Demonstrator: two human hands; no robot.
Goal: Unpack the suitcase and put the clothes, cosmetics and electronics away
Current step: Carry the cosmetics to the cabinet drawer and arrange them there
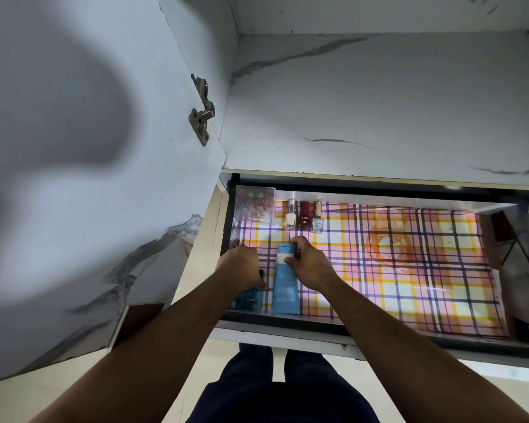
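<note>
White marbled panels are surrounding an open drawer [361,326], whose floor is wearing a checked liner [409,270] in pink, yellow and purple, with an orange ring stain [385,244] showing on it toward the right. A cabinet door [89,178] is standing open on the left, its metal hinge [201,109] catching the light.

Both arms are reaching down into the drawer's left part. The right hand [310,264] is gripping the upper end of a blue tube [285,280], thumb and fingers curling round it near the white band; the tube is lying on the liner with its flat end pointing toward the drawer's near edge. The left hand [243,267] is sitting just beside the tube, fingers curling downward onto the top of a teal bottle [246,297] standing in the near left corner; how firmly they are closing on it cannot be told.

At the drawer's back, three nail polish bottles [304,216] are standing in a row, one whitish, one dark red, one pale blue. A clear case [254,204] holding small reddish items is leaning in the back left corner beside them.

Below, dark trousers [281,401] are showing over a pale floor.
</note>
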